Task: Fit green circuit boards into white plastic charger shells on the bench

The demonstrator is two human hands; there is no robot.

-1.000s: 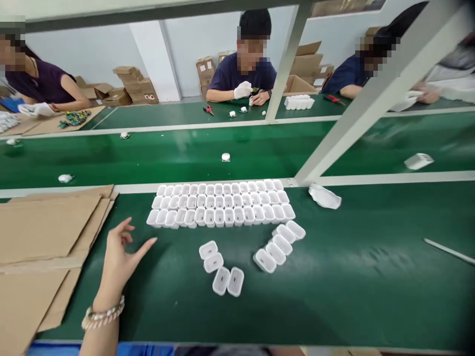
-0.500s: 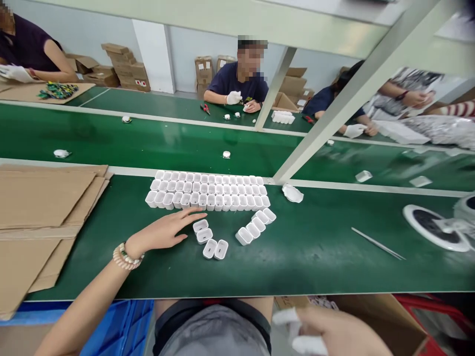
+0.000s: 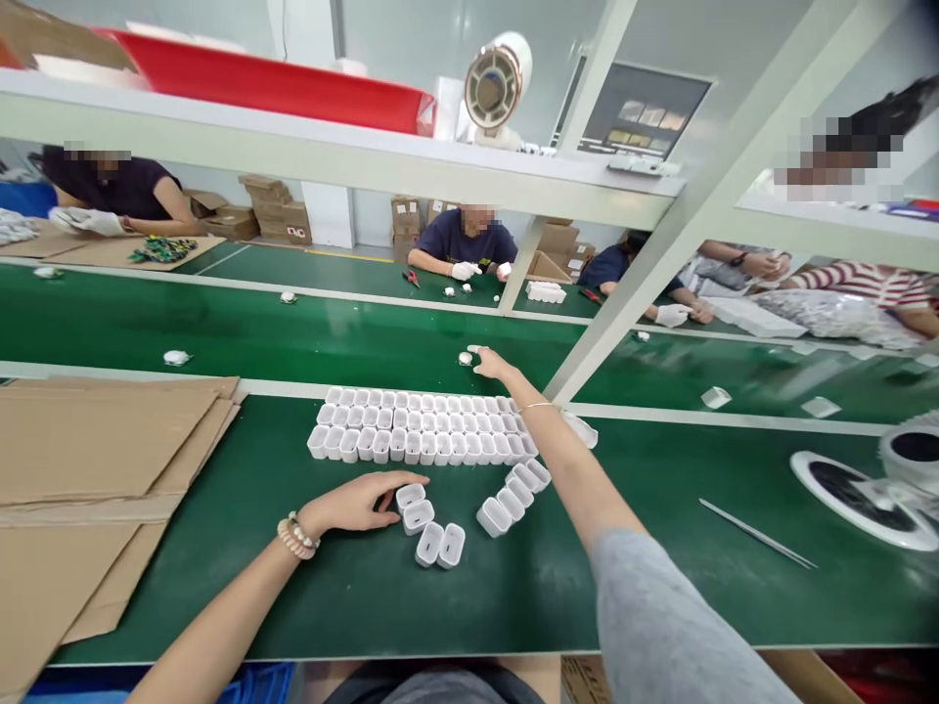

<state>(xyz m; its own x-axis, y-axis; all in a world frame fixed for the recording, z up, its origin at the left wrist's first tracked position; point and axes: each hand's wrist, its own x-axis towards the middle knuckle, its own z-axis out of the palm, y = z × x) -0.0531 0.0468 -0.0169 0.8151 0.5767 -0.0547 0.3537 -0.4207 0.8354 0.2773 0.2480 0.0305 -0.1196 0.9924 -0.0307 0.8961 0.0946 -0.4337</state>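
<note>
The right hand (image 3: 493,364) reaches far, grip loosely spread, seemingly just short of a small white rounded plastic part (image 3: 465,358). The left hand (image 3: 359,504) rests flat, grip empty, touching white open plastic shells (image 3: 413,499). The right forearm (image 3: 564,460) could knock the shell rows (image 3: 425,430) beneath it.

Left hand (image 3: 359,504) flat, palm down, right hand (image 3: 493,364) outstretched, perhaps pinching

Right hand (image 3: 493,364) stretched to white part (image 3: 465,359) on belt (image 3: 352,332).
</note>
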